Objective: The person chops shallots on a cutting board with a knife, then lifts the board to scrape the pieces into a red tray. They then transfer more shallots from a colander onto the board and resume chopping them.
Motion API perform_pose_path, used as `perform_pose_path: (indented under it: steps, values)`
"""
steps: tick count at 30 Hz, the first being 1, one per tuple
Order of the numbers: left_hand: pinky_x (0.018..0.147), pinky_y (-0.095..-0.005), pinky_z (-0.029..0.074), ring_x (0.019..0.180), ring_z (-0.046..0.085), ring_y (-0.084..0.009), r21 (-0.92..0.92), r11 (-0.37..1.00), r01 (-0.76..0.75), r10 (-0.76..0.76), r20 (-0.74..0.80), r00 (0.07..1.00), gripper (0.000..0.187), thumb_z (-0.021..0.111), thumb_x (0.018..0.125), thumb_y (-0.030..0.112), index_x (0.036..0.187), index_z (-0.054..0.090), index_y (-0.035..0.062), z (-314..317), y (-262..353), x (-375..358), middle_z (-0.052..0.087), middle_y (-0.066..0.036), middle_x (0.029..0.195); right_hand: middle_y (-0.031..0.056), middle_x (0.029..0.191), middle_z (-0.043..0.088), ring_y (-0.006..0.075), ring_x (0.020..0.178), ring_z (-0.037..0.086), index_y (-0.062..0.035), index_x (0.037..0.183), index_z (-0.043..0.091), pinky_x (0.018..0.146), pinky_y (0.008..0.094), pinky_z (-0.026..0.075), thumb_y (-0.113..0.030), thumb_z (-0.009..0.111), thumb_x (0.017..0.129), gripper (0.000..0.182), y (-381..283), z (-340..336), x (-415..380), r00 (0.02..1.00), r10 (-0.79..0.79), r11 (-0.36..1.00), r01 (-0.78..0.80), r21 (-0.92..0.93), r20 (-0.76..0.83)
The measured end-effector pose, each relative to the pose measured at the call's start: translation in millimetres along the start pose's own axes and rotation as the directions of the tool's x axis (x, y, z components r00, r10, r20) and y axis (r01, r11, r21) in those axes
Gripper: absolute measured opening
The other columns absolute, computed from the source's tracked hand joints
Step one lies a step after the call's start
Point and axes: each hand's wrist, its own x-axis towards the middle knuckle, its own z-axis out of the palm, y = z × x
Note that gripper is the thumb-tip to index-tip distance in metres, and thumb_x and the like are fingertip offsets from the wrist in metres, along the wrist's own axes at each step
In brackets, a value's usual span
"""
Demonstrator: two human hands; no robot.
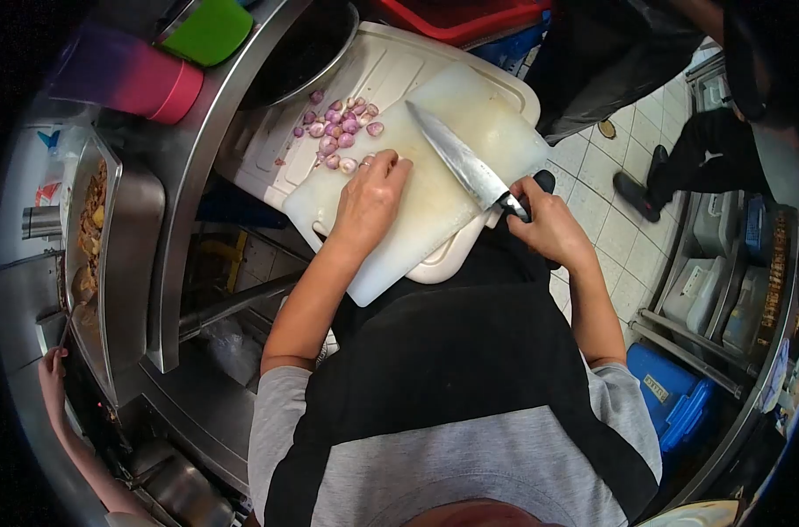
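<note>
My right hand (550, 220) is wrapped round the dark handle of a large kitchen knife (461, 160). The wide blade lies low over the white cutting board (496, 119), its tip toward the far left. On the left side of the board rests my left hand (370, 198), fingers curled down; whatever is under the fingertips is hidden. Just beyond those fingers, several purple shallots (334, 132) lie heaped partly on the board and partly on the cream plastic lid (386, 53) beneath it. One pale shallot (348, 165) sits close beside my left fingers.
A metal bowl (342, 54) stands behind the shallots. Along the left runs a steel counter (208, 140) with a food tray (123, 255) and a pink-purple container (176, 92). Another person's hand (53, 364) reaches in at far left. A person's leg (694, 167) and a blue bin (663, 395) are at right.
</note>
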Motion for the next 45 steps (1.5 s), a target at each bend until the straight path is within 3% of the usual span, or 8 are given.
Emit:
perform_pose_path:
  steps: [2,4,6,11,14,20,22,45]
  values:
    - [0.077,-0.0404,0.054,0.095,0.063,-0.0323,0.085,0.996,0.01,-0.01,-0.009,1.0,0.025,0.061,0.081,0.001,0.105,0.065,0.0043,5,-3,12,0.06,-0.014,0.107,0.018,0.078,0.062,0.0279,0.057,0.061,-0.0019,0.109,0.048,0.063,0.0411,0.05,-0.011,0.065,0.081,0.034,8,-1,-5,0.995,0.068,0.989,-0.077,0.127,0.072]
    - [0.076,-0.0406,0.055,0.089,0.065,-0.0319,0.059,0.998,0.022,-0.019,-0.044,0.999,0.021,0.064,0.082,0.003,0.103,0.067,0.0027,17,2,26,0.063,-0.015,0.101,0.017,0.074,0.061,0.0298,0.06,0.062,-0.0036,0.113,0.047,0.064,0.0421,0.05,-0.01,0.065,0.082,0.037,16,5,-8,0.99,-0.057,0.991,0.072,0.117,-0.128]
    - [0.073,-0.0415,0.054,0.079,0.065,-0.0317,-0.429,0.892,0.143,-0.18,-0.047,0.982,0.015,0.067,0.084,0.008,0.097,0.068,0.0013,28,16,37,0.065,-0.016,0.091,0.0185,0.076,0.062,0.0327,0.065,0.064,-0.0042,0.114,0.047,0.066,0.043,0.05,-0.011,0.066,0.083,0.037,15,1,-12,0.985,-0.052,0.995,0.065,0.078,-0.167]
    - [0.068,-0.0368,0.054,0.074,0.068,-0.0267,-0.331,0.914,0.233,-0.256,-0.026,0.966,0.016,0.071,0.086,0.015,0.093,0.071,0.0011,40,18,44,0.068,-0.014,0.087,0.0237,0.089,0.067,0.0418,0.087,0.066,-0.0076,0.122,0.047,0.073,0.0485,0.052,-0.014,0.067,0.087,0.041,3,-2,-21,0.984,-0.13,0.987,0.118,-0.107,-0.119]
    - [0.072,-0.0402,0.054,0.079,0.068,-0.0318,-0.205,0.942,0.266,-0.27,0.009,0.963,0.012,0.07,0.083,0.008,0.093,0.071,0.0024,33,15,39,0.068,-0.016,0.091,0.0234,0.079,0.067,0.0392,0.075,0.068,-0.0062,0.124,0.048,0.065,0.0484,0.053,-0.011,0.063,0.089,0.038,5,6,-20,0.907,-0.37,0.904,0.301,-0.304,-0.202]
    - [0.072,-0.0391,0.054,0.08,0.067,-0.0302,-0.42,0.901,0.107,-0.166,-0.107,0.98,0.012,0.071,0.081,0.005,0.093,0.07,0.0033,37,13,34,0.068,-0.013,0.09,0.0202,0.067,0.065,0.0382,0.066,0.068,0.0026,0.107,0.049,0.057,0.0482,0.053,-0.014,0.053,0.093,0.022,-7,3,-10,0.931,-0.36,0.821,0.286,-0.495,-0.06]
    - [0.067,-0.0335,0.055,0.077,0.069,-0.0243,-0.283,0.959,-0.01,-0.034,-0.151,0.988,0.014,0.072,0.083,0.003,0.097,0.071,0.0031,40,11,36,0.069,-0.011,0.094,0.0203,0.065,0.065,0.0383,0.065,0.068,0.0033,0.102,0.048,0.057,0.0483,0.053,-0.012,0.052,0.092,0.019,-12,2,-3,0.93,-0.367,0.817,0.308,-0.488,-0.028]
    - [0.07,-0.0352,0.054,0.079,0.068,-0.0274,-0.303,0.951,-0.054,0.007,-0.154,0.988,0.013,0.072,0.078,0.0,0.091,0.071,0.002,44,5,41,0.07,-0.011,0.088,0.0227,0.065,0.064,0.0421,0.064,0.065,0.0016,0.1,0.044,0.057,0.0516,0.052,-0.022,0.049,0.099,0.024,-46,-8,14,0.966,-0.215,0.816,0.258,-0.517,0.143]
